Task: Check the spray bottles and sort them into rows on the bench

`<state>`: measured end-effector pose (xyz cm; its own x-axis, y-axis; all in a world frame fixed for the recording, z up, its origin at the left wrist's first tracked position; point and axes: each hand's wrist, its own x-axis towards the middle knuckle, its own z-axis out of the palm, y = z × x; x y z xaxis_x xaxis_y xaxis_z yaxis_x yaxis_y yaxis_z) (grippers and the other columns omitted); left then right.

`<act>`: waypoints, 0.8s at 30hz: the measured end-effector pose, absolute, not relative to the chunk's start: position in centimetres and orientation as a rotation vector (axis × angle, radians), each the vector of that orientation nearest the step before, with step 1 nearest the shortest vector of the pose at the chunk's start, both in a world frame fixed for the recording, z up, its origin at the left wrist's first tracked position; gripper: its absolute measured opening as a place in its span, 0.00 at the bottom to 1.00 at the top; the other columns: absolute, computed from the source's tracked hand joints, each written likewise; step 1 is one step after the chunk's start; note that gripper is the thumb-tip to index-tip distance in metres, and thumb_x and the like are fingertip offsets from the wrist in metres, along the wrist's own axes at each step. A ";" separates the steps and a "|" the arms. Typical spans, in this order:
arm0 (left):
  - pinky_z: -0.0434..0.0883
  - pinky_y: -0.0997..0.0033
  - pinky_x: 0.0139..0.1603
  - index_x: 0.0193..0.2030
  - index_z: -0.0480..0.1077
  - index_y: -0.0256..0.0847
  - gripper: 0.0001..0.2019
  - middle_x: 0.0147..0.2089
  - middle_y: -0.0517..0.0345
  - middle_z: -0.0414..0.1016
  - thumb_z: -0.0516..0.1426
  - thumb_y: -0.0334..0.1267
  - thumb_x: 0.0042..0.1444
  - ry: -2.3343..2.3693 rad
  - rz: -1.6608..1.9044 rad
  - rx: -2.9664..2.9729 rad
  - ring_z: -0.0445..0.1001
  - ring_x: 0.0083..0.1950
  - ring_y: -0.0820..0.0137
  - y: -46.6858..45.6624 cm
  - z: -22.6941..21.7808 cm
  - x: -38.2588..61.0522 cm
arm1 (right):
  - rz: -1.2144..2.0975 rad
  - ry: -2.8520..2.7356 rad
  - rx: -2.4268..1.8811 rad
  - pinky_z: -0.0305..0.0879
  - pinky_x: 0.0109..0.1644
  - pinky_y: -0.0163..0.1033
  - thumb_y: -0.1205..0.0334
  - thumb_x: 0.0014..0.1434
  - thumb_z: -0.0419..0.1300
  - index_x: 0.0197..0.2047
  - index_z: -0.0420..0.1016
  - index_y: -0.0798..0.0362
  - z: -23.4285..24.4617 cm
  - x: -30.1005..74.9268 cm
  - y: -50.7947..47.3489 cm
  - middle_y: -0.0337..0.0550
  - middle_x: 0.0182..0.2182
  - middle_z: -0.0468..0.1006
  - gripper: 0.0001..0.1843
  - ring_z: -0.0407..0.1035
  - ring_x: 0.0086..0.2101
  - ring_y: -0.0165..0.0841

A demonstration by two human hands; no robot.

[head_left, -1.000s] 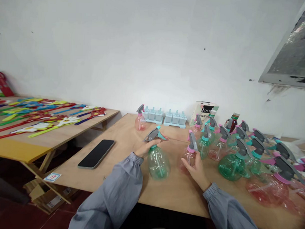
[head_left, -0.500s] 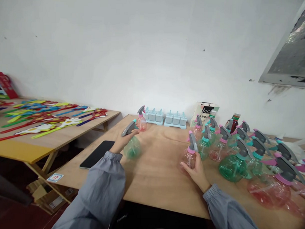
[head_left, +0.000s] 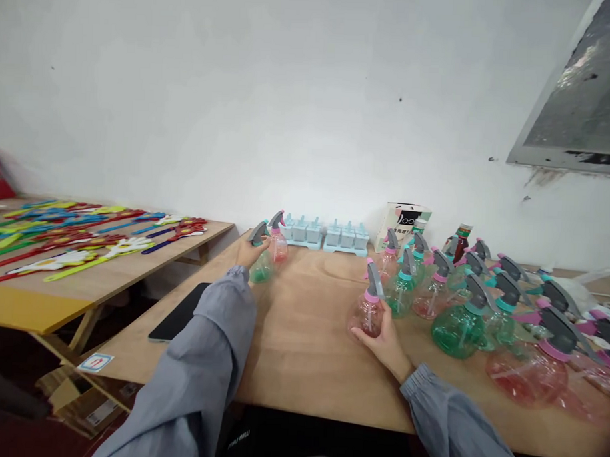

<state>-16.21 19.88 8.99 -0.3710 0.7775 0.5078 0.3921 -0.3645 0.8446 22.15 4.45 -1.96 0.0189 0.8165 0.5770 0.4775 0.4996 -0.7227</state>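
My left hand (head_left: pixel 251 251) is closed around the upper part of a green spray bottle (head_left: pixel 261 270) with a grey trigger head, at the far left of the table. Right behind it stands a pink spray bottle (head_left: pixel 279 247). My right hand (head_left: pixel 385 339) grips another pink spray bottle (head_left: pixel 366 316) by its round body, near the middle of the table; its head points up. Just right of that hand several green and pink spray bottles stand close together, among them a large green spray bottle (head_left: pixel 456 330) and a large pink spray bottle (head_left: pixel 527 373).
Two light-blue ice-pop mould sets (head_left: pixel 345 238) stand by the wall, beside a printed box (head_left: pixel 402 222) and a dark red bottle (head_left: pixel 462 242). A black phone (head_left: pixel 178 314) lies left of my left arm. Colourful hand-shaped clappers (head_left: pixel 79 237) cover the neighbouring table (head_left: pixel 57 306).
My left hand has carried the green spray bottle forward and slightly left, up beside the standing pink one. My right hand keeps its hold; the view has shifted a little.
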 end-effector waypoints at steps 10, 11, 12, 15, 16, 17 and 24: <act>0.56 0.46 0.68 0.65 0.54 0.33 0.38 0.68 0.41 0.57 0.53 0.63 0.61 1.559 2.559 1.413 0.55 0.70 0.45 15.9 7.2 -15.5 | 0.407 -1.616 -1.168 0.64 0.62 0.62 0.44 0.47 0.71 0.62 0.53 0.51 -1.7 22.3 4.3 0.56 0.55 0.70 0.47 0.69 0.56 0.52; 0.57 0.45 0.67 0.66 0.51 0.33 0.41 0.68 0.39 0.55 0.52 0.66 0.60 1.477 2.632 1.435 0.56 0.69 0.43 14.6 6.9 -14.6 | 0.411 -1.622 -1.161 0.64 0.63 0.62 0.43 0.48 0.70 0.62 0.52 0.51 -1.7 22.1 4.3 0.56 0.56 0.70 0.47 0.69 0.56 0.51; 0.57 0.44 0.67 0.66 0.52 0.35 0.43 0.68 0.40 0.55 0.54 0.68 0.57 1.370 2.590 1.538 0.57 0.68 0.42 13.2 6.6 -13.4 | 0.416 -1.637 -1.149 0.63 0.63 0.62 0.44 0.51 0.69 0.63 0.51 0.51 -1.7 21.9 4.1 0.57 0.56 0.69 0.46 0.68 0.57 0.51; 0.63 0.46 0.65 0.63 0.60 0.43 0.42 0.64 0.43 0.64 0.64 0.64 0.48 1.040 2.005 2.029 0.63 0.67 0.45 9.5 6.2 -8.3 | 0.412 -1.728 -1.113 0.61 0.66 0.60 0.46 0.58 0.63 0.67 0.47 0.51 -1.6 20.8 3.4 0.59 0.60 0.66 0.42 0.65 0.61 0.49; 0.67 0.49 0.62 0.63 0.62 0.44 0.42 0.64 0.43 0.66 0.67 0.61 0.44 0.966 1.839 2.113 0.66 0.65 0.47 8.5 6.2 -6.2 | 0.403 -1.765 -1.106 0.61 0.66 0.60 0.47 0.60 0.62 0.68 0.46 0.51 -1.6 20.3 3.2 0.59 0.62 0.65 0.42 0.64 0.62 0.48; 0.66 0.48 0.64 0.66 0.59 0.45 0.46 0.67 0.41 0.63 0.70 0.58 0.43 0.863 1.614 2.129 0.64 0.68 0.47 7.7 6.3 -4.1 | 0.392 -1.800 -1.099 0.60 0.66 0.59 0.47 0.60 0.62 0.68 0.45 0.52 -1.6 19.7 2.9 0.60 0.62 0.64 0.42 0.62 0.63 0.48; 0.64 0.49 0.68 0.63 0.65 0.43 0.38 0.65 0.42 0.69 0.70 0.49 0.46 0.688 1.371 1.703 0.66 0.68 0.52 6.4 6.8 3.1 | 0.185 -2.010 -0.984 0.66 0.61 0.60 0.42 0.57 0.66 0.71 0.46 0.52 -1.3 18.4 2.4 0.62 0.60 0.66 0.49 0.66 0.59 0.52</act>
